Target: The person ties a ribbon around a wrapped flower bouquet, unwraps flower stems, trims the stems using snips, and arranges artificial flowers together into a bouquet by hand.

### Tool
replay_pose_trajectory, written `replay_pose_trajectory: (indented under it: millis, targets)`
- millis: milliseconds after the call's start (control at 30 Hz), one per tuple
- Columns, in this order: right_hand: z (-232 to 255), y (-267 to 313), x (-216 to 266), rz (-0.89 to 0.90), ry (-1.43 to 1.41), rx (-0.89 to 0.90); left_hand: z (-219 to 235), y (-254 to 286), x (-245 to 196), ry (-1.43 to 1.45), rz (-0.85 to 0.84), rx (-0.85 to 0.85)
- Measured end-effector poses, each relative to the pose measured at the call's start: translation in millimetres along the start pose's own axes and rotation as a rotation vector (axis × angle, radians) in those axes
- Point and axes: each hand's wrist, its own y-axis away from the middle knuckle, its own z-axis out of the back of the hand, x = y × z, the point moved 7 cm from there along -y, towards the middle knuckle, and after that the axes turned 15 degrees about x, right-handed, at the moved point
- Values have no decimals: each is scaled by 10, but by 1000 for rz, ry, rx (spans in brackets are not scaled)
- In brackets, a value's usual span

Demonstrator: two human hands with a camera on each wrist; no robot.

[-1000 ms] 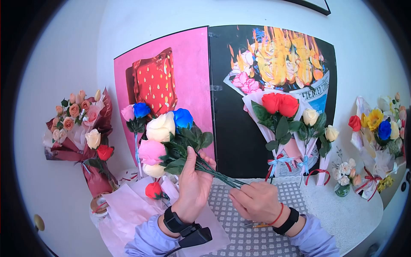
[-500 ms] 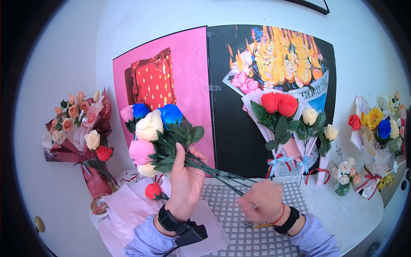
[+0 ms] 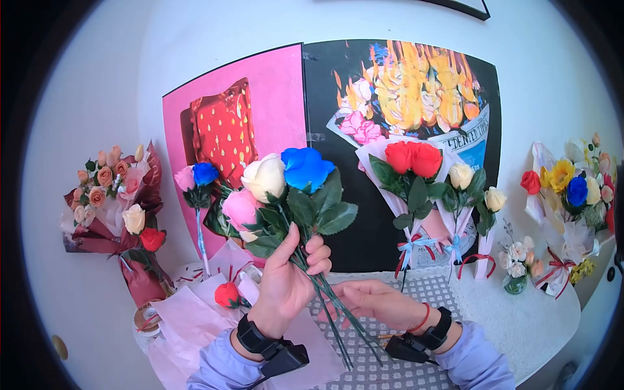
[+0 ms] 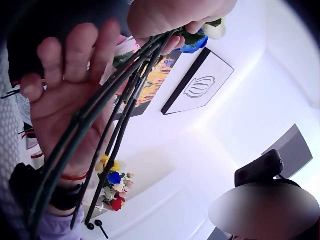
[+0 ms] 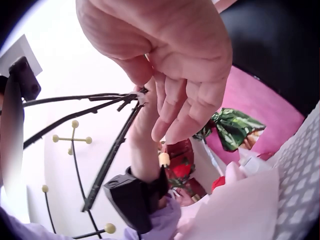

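My left hand [image 3: 285, 294] grips a bunch of artificial roses round its green stems, just under the leaves. At the top are a blue rose [image 3: 307, 169], a cream rose [image 3: 264, 177] and a pink rose [image 3: 240, 209], with part of another pale bloom below. The bare stems [image 3: 348, 318] slant down to the right and fan apart at their ends. Beside them is my right hand [image 3: 383, 307], fingers extended and its palm facing the stems. In the left wrist view the right palm [image 4: 65, 115] shows behind the stems, fingers spread and holding nothing.
Pink wrapping paper [image 3: 188, 318] and a single red rose [image 3: 227, 294] lie at left, near a ribbon roll [image 3: 147, 318]. Wrapped roses [image 3: 416, 195] lean on the back boards. Bouquets [image 3: 112, 214] stand at far left and far right; a small glass vase [image 3: 515, 283] is at right.
The bunch has swung more upright, its stem ends now pointing down toward the table. My right hand, curled at the stem ends before, has let go and its fingers have straightened.
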Motion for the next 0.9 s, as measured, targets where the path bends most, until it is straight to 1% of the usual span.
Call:
replay_pose_trajectory:
  millis: [33,67,100,167,200,267,333,367,433,500,567,600,667,800,867,900]
  targets:
    - [-75,-24,-27,34,-109,69,-15,-1,42,-3,34,20]
    - [-91,-39,-46,57,-168,46,-26,2,60,-1,37,18]
    - [-79,-37,-56,57,-170,46,-49,4,72,-34,46,26]
    - [-36,-34,-34,77,-26,41,-57,6,68,-68,53,32]
    - [-32,-29,-28,77,-27,43,-54,5,60,-87,57,37]
    - [58,7,-26,75,-122,-80,-50,4,50,-107,59,41]
    - [64,30,56,107,-96,-62,-53,-1,24,-202,52,47]
    - [57,36,95,136,-72,-46,-56,-1,23,-203,51,46]
    - [68,29,69,133,-52,-44,-43,8,12,-244,45,9]
    - [80,17,33,131,-30,-42,-43,12,17,-237,54,19]
    - [49,-6,17,151,-42,11,-43,12,22,-230,63,31]
    - [34,-6,19,151,-41,13,-35,16,28,-218,68,25]
    - [-44,-13,13,84,-34,43,-28,21,32,-208,69,21]
    - [-87,-6,32,45,-19,72,-37,27,57,-240,95,28]
    - [0,11,4,26,55,11,-48,28,46,-314,109,32]
    - [3,4,7,25,56,15,-49,30,38,-315,106,31]
